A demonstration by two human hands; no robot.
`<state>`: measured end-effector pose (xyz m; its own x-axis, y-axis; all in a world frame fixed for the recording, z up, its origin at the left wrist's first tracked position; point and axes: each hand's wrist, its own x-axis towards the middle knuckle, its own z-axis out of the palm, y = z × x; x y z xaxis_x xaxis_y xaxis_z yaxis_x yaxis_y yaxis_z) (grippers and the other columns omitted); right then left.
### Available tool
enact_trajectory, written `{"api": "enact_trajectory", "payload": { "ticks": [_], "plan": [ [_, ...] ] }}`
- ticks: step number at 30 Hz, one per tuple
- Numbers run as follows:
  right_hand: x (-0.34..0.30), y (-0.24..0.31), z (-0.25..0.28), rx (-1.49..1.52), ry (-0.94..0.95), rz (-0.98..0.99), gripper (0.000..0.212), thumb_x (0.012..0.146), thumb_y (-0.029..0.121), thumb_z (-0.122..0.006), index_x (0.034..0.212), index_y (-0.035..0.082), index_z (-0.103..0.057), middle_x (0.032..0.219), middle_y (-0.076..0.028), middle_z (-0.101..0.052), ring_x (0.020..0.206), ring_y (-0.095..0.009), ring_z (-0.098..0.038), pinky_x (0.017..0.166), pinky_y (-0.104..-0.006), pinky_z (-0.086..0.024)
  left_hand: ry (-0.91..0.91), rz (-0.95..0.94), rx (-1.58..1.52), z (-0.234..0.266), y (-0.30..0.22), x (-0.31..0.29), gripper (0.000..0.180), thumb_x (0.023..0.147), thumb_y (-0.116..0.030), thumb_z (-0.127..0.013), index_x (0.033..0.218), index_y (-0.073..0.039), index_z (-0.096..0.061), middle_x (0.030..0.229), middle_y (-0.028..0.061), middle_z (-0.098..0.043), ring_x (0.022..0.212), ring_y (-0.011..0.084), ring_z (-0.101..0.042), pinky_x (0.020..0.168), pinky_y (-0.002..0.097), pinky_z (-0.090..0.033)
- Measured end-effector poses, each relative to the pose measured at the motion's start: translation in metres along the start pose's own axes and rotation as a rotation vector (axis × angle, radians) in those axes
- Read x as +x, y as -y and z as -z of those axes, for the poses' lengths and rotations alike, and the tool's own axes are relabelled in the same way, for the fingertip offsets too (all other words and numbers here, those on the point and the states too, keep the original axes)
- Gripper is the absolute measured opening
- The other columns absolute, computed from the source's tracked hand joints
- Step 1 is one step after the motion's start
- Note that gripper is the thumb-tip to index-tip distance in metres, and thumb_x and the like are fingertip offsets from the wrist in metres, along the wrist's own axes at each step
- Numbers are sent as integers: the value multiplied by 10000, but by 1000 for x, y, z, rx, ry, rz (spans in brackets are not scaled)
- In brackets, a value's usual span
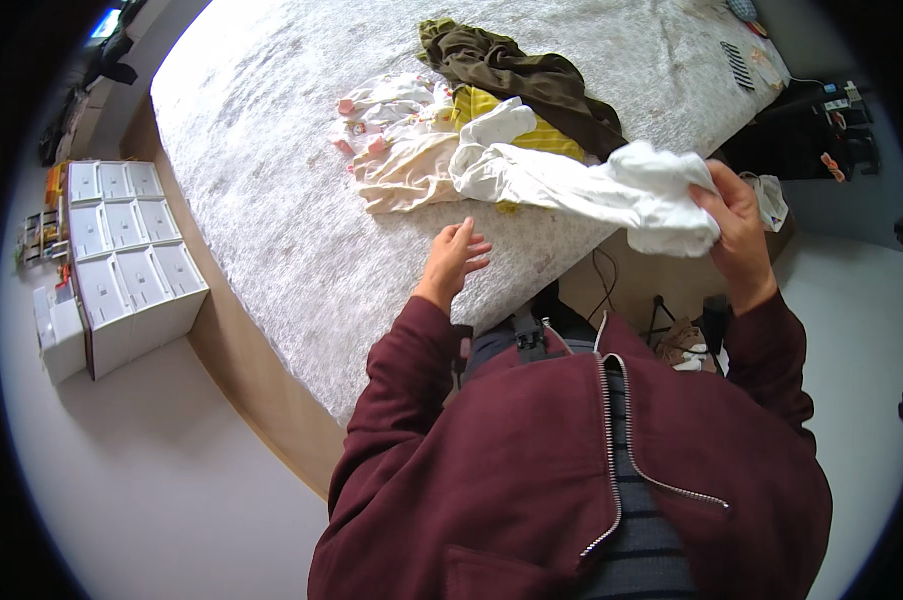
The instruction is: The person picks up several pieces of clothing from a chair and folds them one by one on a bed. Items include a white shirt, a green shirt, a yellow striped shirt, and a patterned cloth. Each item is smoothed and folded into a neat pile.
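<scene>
My right hand (739,222) is closed on one end of a long white cloth garment (581,188), holding that end up past the bed's near right edge. Its other end trails leftward over a clothes pile on the bed's pale, fluffy cover (271,190). In that pile, a dark olive garment (536,78) lies farthest back, with a mustard-yellow one (546,140) partly beneath it. Left of these are a cream garment (406,178) and a white patterned piece with pink parts (391,105). My left hand (451,262) hovers just in front of the pile, fingers apart, holding nothing.
White drawer units (131,245) stand at the left, beyond the bed's wooden edge (241,370). A black-and-white striped item (737,65) lies at the bed's far right. Cables (603,280) and a brown bag-like object (683,342) are below the near edge.
</scene>
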<state>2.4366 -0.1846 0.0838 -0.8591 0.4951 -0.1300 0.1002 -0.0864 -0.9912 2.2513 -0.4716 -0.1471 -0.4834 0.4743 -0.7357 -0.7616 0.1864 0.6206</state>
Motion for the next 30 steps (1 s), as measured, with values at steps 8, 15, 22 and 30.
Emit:
{"api": "enact_trajectory", "payload": {
  "ticks": [8, 15, 22, 30],
  "plan": [
    [-77, 46, -14, -131, -5, 10, 151, 798, -8, -595, 929, -12, -669, 829, -31, -657, 764, -106, -614, 694, -230, -461, 67, 148, -205, -41, -13, 68, 411, 900, -197, -654, 1188, 54, -499, 936, 112, -601, 759, 255, -638, 743, 464, -563],
    [-81, 48, -7, 25, -134, -1, 64, 860, 54, -623, 917, 29, -642, 843, -6, -648, 778, -90, -606, 703, -231, -473, 149, -98, -201, -9, -21, 47, 109, 847, 12, -615, 954, -5, -613, 809, 63, -624, 690, 168, -609, 678, 366, -554],
    [-44, 22, -7, 13, 188, -18, 106, 890, 51, -595, 964, 1, -653, 888, -3, -635, 825, -90, -583, 749, -223, -441, -18, -643, -521, 143, -58, -44, 166, 894, -3, -577, 1052, -51, -569, 1011, 108, -646, 936, 236, -654, 863, 448, -561],
    [10, -137, -33, -23, 149, -638, 125, 945, 90, -549, 1043, 75, -625, 884, 6, -658, 701, -58, -595, 564, -222, -496, -697, -390, -568, 258, 41, -122, 163, 867, 25, -540, 1015, -44, -534, 961, 145, -632, 872, 309, -657, 811, 490, -558]
  ]
}}
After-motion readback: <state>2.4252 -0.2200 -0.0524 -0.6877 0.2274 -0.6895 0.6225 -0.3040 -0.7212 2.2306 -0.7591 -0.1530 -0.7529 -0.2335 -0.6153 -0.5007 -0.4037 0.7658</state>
